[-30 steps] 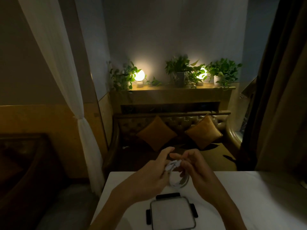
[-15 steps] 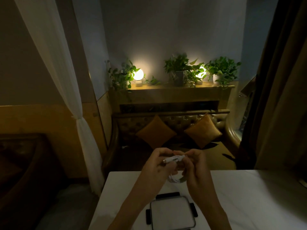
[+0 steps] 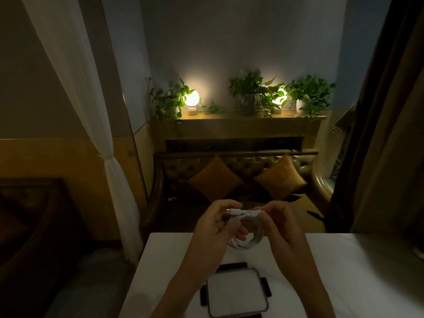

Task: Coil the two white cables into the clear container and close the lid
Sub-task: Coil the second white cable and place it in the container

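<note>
A left hand (image 3: 215, 226) and a right hand (image 3: 280, 228) are pinching a coiled white cable (image 3: 249, 241) in curled fingers (image 3: 229, 205) above the worktop (image 3: 344, 271), at twelve o'clock from the clear container (image 3: 236, 294), where winding small, even loops would likely help it fit.

Cable coil (image 3: 247, 244) partly hidden; container (image 3: 237, 292) cropped below.

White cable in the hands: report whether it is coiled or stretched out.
Coiled: the thin white cable hangs in stacked round loops, gripped by the left hand and right hand.
</note>
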